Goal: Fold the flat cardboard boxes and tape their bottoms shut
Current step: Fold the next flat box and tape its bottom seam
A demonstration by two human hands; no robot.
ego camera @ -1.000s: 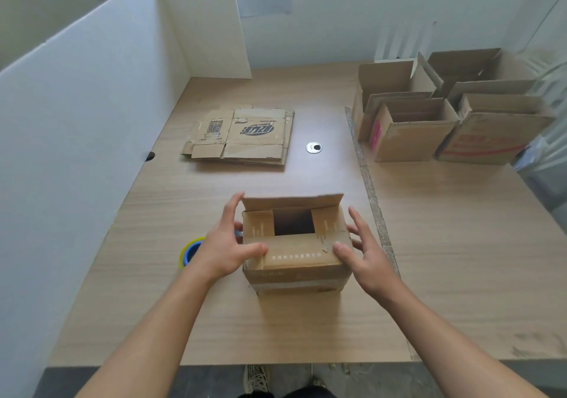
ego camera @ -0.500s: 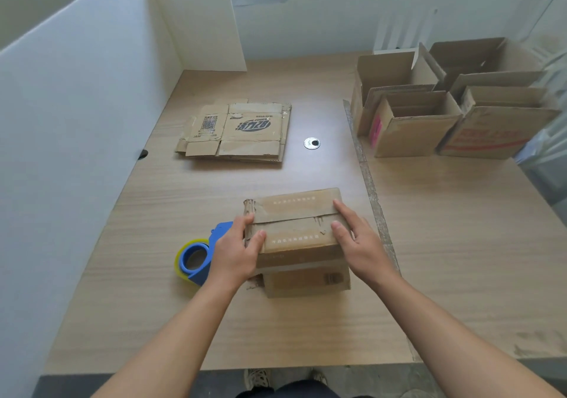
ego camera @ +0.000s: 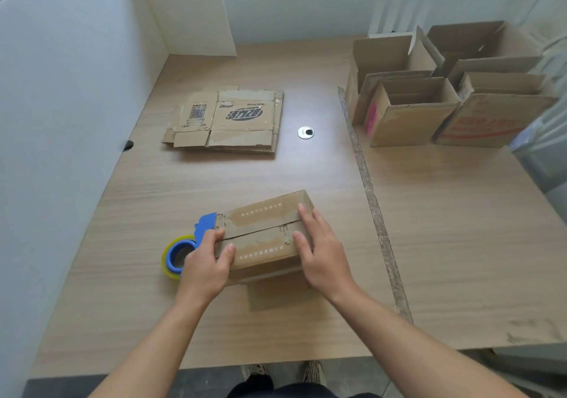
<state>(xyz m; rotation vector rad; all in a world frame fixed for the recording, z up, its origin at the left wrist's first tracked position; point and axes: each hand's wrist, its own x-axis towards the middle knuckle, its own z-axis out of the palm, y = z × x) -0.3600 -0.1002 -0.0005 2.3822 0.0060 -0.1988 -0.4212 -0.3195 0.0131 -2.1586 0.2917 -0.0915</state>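
Two hands bear on one box [ego camera: 264, 238] in the head view, the only view given. The box stands bottom-up, and its two long flaps are folded in and meet at a seam running between the two sets of fingers. The left hand [ego camera: 205, 262] grips the left end. Its thumb lies on the near flap and its fingers curl over the end edge, which I judge pins the flaps and stops the box sliding. The right hand [ego camera: 322, 250] lies nearly flat on the right end, with straight fingers pressing both flaps down across the seam, and it clasps nothing. The seam looks bare of fresh tape, so taping seems the step to come. The tape dispenser [ego camera: 184, 250] sits just outside the left fingers, handy for that. Well beyond the fingertips lies the flat cardboard stack [ego camera: 227, 121]. Far past the right fingers, the opened-up boxes [ego camera: 411, 112] stand on the table [ego camera: 460, 244].
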